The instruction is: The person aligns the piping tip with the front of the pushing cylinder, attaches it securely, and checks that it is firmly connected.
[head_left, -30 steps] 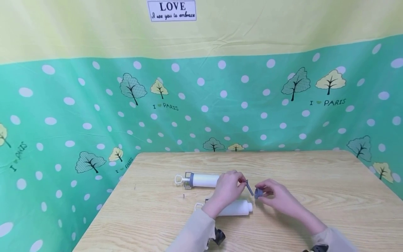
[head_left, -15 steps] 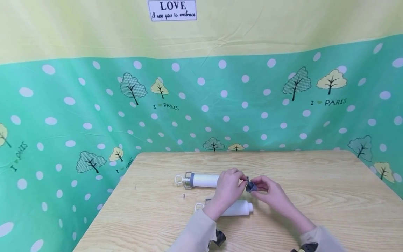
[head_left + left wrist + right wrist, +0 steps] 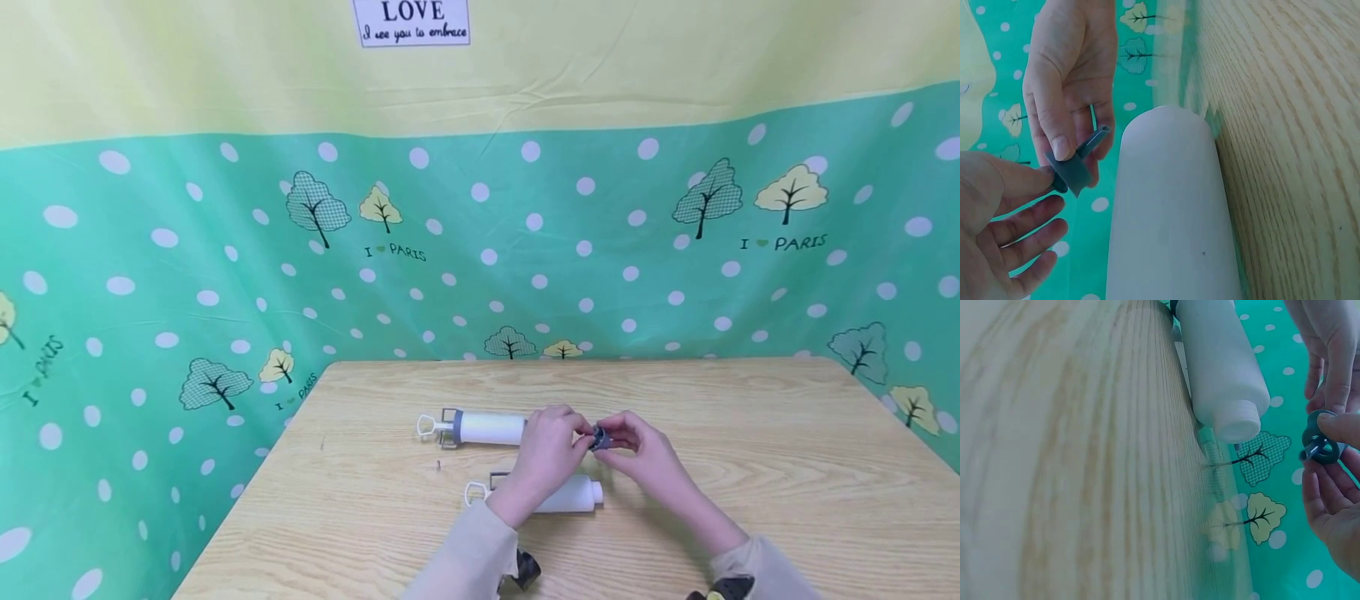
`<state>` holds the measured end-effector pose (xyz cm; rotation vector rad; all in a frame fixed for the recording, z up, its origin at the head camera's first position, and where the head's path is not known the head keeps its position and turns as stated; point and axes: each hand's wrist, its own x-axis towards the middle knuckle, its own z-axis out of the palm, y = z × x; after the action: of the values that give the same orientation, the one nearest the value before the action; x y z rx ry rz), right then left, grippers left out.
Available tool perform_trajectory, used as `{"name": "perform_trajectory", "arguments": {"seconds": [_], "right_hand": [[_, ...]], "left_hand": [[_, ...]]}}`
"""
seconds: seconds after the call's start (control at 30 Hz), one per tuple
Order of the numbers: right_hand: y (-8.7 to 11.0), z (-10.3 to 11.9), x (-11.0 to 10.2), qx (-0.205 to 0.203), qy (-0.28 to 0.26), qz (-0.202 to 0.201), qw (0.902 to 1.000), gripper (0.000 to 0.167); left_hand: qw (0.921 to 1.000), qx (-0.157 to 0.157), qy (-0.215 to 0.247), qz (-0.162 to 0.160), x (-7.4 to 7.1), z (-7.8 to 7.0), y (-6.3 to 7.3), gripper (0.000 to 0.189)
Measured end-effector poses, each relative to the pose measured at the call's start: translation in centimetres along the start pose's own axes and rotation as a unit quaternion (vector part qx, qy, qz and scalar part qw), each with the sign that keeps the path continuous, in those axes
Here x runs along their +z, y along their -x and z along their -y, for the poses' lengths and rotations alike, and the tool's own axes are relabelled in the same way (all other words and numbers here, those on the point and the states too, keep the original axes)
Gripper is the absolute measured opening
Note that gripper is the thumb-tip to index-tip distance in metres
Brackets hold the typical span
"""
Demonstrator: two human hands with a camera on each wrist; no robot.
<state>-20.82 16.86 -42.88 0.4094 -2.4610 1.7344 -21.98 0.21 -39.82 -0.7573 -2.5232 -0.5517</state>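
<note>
Pinched between the thumb and fingers of my right hand [image 3: 648,454] is a grey ring-shaped cap [image 3: 1072,172]. My left hand [image 3: 553,450] pinches the base of a slim grey nozzle [image 3: 1092,141], which runs through the cap and pokes out beyond it. From the right wrist view, the nozzle's tip shows at the cap's open middle. Both hands meet above the table, to the right of two white plunger tubes. The nearer tube [image 3: 572,495] lies partly behind my left forearm, its bare neck pointing right. My left hand overlaps the right end of the farther tube [image 3: 491,428].
Each tube has a white loop handle [image 3: 426,426] at its left end. A tiny grey piece [image 3: 438,466] lies between them on the wooden table [image 3: 787,467]. A green dotted curtain [image 3: 525,250] hangs along the table's back and left side.
My right hand has moved left, bringing the cap to the nozzle, which was apart from it and now sits through it. My left hand has hardly moved; the tubes lie as before.
</note>
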Motion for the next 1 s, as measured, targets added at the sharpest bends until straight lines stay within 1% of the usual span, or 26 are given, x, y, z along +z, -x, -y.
{"name": "perform_trajectory", "arguments": {"seconds": [0.27, 0.4, 0.53, 0.63, 0.73, 0.83, 0.9, 1.0], "right_hand": [[-0.2, 0.0, 0.0, -0.004, -0.008, -0.003, 1.0000, 0.039], [-0.2, 0.1, -0.2, -0.001, -0.012, -0.001, 0.9999, 0.040], [-0.1, 0.2, -0.3, 0.002, -0.005, 0.000, 1.0000, 0.041], [-0.1, 0.2, -0.6, -0.001, 0.008, -0.001, 1.0000, 0.040], [0.1, 0.1, -0.8, -0.005, 0.020, 0.000, 0.9998, 0.040], [0.3, 0.0, -1.1, -0.008, 0.034, 0.005, 0.9994, 0.040], [0.4, 0.0, -1.3, -0.004, 0.045, 0.007, 0.9990, 0.040], [0.7, -0.2, -1.6, 0.003, 0.060, 0.011, 0.9982, 0.041]], "left_hand": [[0.9999, 0.005, -0.008, 0.014, -0.2, -0.2, 0.0, 0.007], [0.9998, 0.008, -0.006, 0.017, -0.2, -0.1, 0.1, 0.007], [0.9998, 0.003, 0.005, 0.019, -0.2, 0.0, 0.1, 0.007], [0.9994, -0.009, 0.010, 0.031, -0.2, 0.2, 0.3, 0.008], [0.9983, -0.019, 0.012, 0.054, -0.2, 0.3, 0.5, 0.015], [0.9960, -0.023, 0.012, 0.085, -0.2, 0.5, 0.9, 0.028], [0.9932, -0.025, 0.013, 0.113, -0.2, 0.6, 1.2, 0.035], [0.9870, -0.011, -0.001, 0.160, -0.2, 0.8, 1.6, 0.044]]}}
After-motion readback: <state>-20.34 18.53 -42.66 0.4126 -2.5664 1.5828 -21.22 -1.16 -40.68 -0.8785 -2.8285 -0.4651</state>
